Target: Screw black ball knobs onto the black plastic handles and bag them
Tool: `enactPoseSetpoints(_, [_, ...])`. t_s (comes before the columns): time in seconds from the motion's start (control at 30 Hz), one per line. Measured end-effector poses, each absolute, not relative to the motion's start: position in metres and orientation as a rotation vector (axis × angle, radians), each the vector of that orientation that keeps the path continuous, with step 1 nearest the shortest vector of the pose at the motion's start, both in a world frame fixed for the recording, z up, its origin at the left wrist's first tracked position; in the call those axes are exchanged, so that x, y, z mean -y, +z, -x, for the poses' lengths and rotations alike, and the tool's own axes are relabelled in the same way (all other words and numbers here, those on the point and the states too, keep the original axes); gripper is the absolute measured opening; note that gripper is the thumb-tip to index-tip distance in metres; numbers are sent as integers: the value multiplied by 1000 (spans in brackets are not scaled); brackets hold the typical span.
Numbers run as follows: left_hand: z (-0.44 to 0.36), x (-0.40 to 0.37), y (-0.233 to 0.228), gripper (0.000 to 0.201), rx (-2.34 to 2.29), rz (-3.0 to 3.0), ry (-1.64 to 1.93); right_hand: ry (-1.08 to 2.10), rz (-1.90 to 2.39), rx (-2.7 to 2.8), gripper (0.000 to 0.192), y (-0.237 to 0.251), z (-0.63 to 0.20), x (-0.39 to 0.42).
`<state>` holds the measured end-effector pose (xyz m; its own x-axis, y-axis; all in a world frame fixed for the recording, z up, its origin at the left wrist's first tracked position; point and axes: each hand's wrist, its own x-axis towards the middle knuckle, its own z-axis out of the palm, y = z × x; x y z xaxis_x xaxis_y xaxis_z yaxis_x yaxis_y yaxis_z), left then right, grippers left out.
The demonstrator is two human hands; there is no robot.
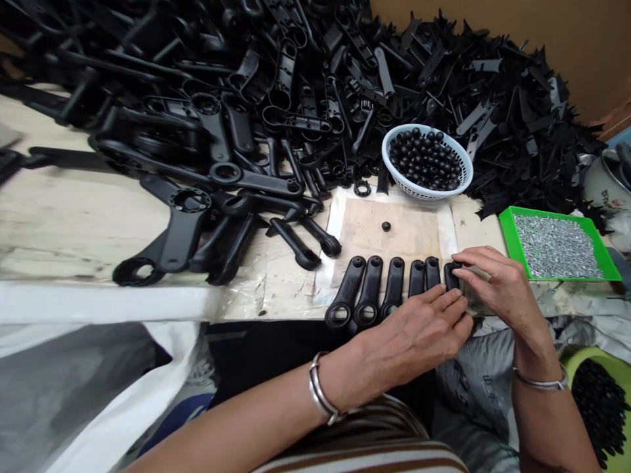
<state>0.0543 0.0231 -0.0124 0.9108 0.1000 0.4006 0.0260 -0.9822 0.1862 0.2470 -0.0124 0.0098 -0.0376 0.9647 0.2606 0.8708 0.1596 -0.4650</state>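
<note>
I see my left hand (419, 332) lying open, flat over a row of black handles (389, 286); my right hand (497, 286) pinches the last handle (451, 274). Beyond both hands sits a basket of black balls (426, 161).

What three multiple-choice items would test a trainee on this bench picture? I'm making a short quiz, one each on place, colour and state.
1. Where is the white basket of black balls?
A. behind the row of handles
B. on the floor
C. inside the tray

2. What colour is the tray of screws?
A. red
B. green
C. blue

3. What is the right hand doing?
A. resting flat, empty
B. pinching the rightmost handle's end
C. reaching into the basket

Key: 1 A, it sits beyond the row of handles; 2 B, its rim is bright green; 3 B, fingertips close on the end handle.
</note>
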Motion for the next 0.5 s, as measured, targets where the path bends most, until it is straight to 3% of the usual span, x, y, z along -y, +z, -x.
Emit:
enactPoseSetpoints(0.27, [-55,-23,-15,18,-115,-2921,659,417,1772,1665,15,6,-253,22])
enactPoseSetpoints(0.5, [-57,-21,-18,18,-126,-2885,650,169,1715,1921,15,4,-246,21])
